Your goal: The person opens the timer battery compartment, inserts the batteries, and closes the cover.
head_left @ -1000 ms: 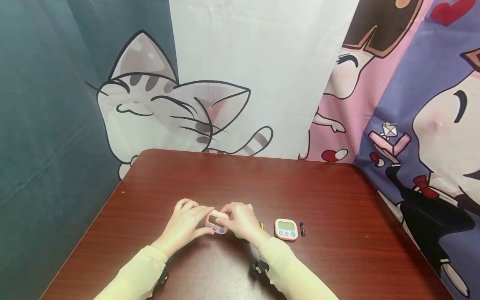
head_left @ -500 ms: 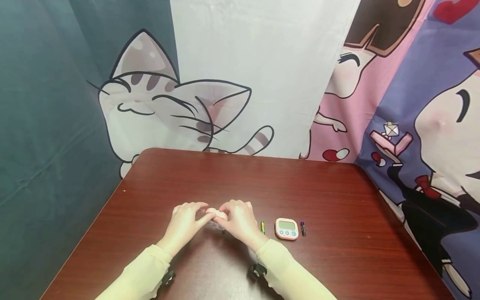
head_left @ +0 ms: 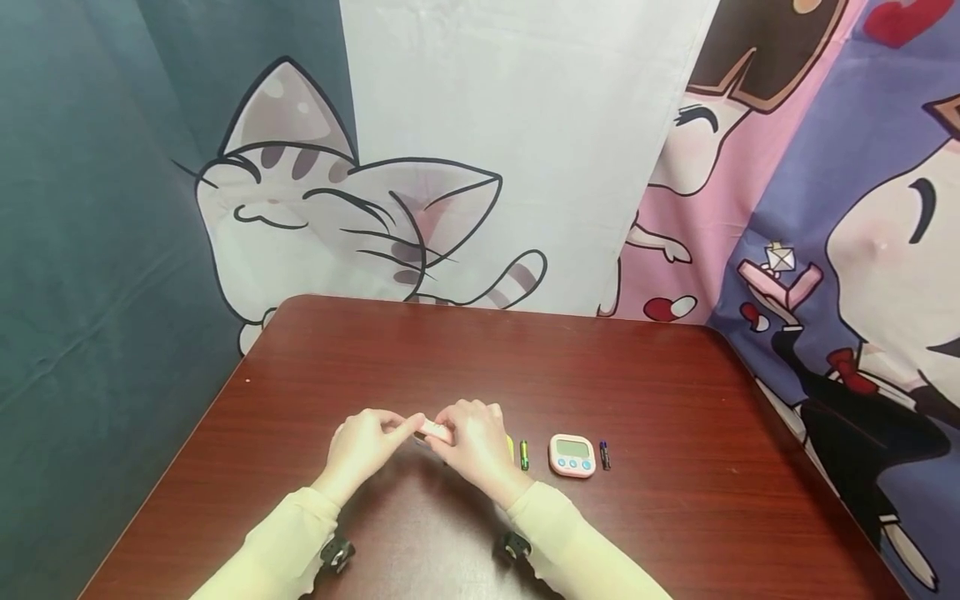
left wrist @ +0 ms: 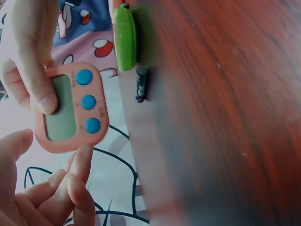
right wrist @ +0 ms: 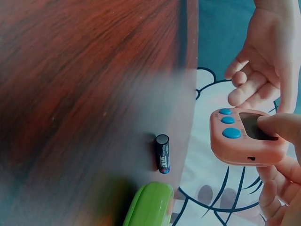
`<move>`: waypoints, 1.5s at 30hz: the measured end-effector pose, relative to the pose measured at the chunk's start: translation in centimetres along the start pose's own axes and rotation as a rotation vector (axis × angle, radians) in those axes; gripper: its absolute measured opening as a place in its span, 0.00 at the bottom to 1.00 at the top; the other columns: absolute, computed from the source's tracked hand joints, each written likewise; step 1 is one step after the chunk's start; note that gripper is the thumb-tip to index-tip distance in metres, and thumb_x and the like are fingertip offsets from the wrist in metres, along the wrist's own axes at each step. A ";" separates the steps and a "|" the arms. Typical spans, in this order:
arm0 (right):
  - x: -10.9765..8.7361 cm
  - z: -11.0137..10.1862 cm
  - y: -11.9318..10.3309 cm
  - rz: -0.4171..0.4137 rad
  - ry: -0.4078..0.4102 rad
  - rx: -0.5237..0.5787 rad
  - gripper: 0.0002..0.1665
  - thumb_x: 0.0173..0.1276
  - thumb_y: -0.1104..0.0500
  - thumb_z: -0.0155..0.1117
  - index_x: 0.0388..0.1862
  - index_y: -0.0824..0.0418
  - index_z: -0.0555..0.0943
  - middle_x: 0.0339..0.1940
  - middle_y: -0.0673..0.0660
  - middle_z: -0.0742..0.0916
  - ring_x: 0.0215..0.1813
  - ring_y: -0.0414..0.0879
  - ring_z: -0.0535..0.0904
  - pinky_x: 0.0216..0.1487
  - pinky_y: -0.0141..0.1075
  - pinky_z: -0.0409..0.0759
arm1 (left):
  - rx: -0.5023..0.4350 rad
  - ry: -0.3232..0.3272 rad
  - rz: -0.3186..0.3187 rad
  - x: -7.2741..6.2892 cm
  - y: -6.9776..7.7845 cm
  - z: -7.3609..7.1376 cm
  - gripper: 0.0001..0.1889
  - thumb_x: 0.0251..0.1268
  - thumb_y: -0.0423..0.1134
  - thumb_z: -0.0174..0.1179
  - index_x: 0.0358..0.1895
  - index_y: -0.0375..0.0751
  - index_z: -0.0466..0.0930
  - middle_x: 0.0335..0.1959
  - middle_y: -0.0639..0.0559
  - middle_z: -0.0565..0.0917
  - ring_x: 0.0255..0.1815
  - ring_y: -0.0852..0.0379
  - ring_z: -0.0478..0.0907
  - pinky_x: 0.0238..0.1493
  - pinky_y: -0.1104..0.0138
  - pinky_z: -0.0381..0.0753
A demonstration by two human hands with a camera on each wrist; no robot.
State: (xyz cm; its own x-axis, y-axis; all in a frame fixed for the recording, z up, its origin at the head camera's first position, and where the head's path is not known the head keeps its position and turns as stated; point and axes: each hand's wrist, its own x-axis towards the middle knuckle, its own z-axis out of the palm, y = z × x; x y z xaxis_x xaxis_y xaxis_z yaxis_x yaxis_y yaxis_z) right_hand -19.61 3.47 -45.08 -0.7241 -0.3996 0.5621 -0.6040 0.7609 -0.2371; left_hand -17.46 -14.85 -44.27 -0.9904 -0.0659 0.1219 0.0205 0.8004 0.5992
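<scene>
A pink digital timer [head_left: 435, 431] with blue buttons is held above the table, its edge toward the head camera. My right hand [head_left: 476, 446] grips it, with the thumb across the screen and fingers behind, as the right wrist view shows. My left hand [head_left: 356, 450] is at the timer's other end. In the left wrist view, its index fingertip meets the edge of the timer [left wrist: 96, 113], the thumb lies by the corner, and the other fingers are loosely bent. The timer's back is hidden.
A second pink timer [head_left: 572, 456] lies on the brown table [head_left: 675, 467], between a green battery [head_left: 524, 455] and a dark battery [head_left: 604, 455]. Close to my right hand is a glossy green object [right wrist: 150, 207], mostly hidden in the head view. Printed cloths hang behind the table.
The timer has tipped from showing its screen and buttons to the head camera to showing its edge. My left hand has shifted slightly left, its thumb now at the timer's end.
</scene>
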 end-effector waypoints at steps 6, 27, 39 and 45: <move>-0.2 0.1 -0.3 -0.028 0.052 -0.007 0.15 0.45 0.44 0.77 0.25 0.49 0.81 0.19 0.42 0.76 0.26 0.39 0.71 0.35 0.37 0.63 | -0.008 -0.100 -0.083 0.1 -0.3 -0.2 0.30 0.52 0.76 0.50 0.30 0.55 0.87 0.26 0.62 0.86 0.28 0.60 0.80 0.27 0.61 0.70; -0.8 0.7 -1.0 -0.214 0.202 -0.208 0.17 0.45 0.48 0.75 0.23 0.52 0.74 0.20 0.46 0.74 0.27 0.44 0.70 0.35 0.39 0.61 | -0.373 -0.199 -0.137 0.1 0.4 1.4 0.23 0.59 0.62 0.58 0.20 0.47 0.86 0.16 0.52 0.82 0.21 0.61 0.72 0.26 0.67 0.67; -0.9 0.7 -1.5 -0.271 0.247 -0.253 0.17 0.43 0.51 0.74 0.31 0.51 0.78 0.23 0.46 0.76 0.29 0.44 0.70 0.35 0.39 0.62 | -0.547 -0.199 -0.201 0.1 0.3 1.8 0.20 0.60 0.53 0.60 0.27 0.37 0.87 0.23 0.51 0.86 0.23 0.57 0.78 0.31 0.66 0.71; -0.9 0.8 -1.6 -0.288 0.263 -0.252 0.18 0.43 0.50 0.75 0.28 0.52 0.75 0.23 0.46 0.75 0.29 0.45 0.70 0.35 0.39 0.62 | -0.571 -0.185 -0.214 0.0 0.4 1.7 0.20 0.60 0.52 0.61 0.27 0.36 0.87 0.23 0.50 0.86 0.23 0.57 0.77 0.31 0.65 0.72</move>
State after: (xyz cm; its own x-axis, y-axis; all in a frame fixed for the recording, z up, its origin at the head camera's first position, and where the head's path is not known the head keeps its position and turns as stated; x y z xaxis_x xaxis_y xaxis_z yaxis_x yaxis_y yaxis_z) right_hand -18.26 2.25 -45.88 -0.4098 -0.4944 0.7666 -0.6448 0.7514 0.1400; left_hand -17.70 -13.52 -45.43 -0.9869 -0.0445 -0.1551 -0.1610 0.3338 0.9288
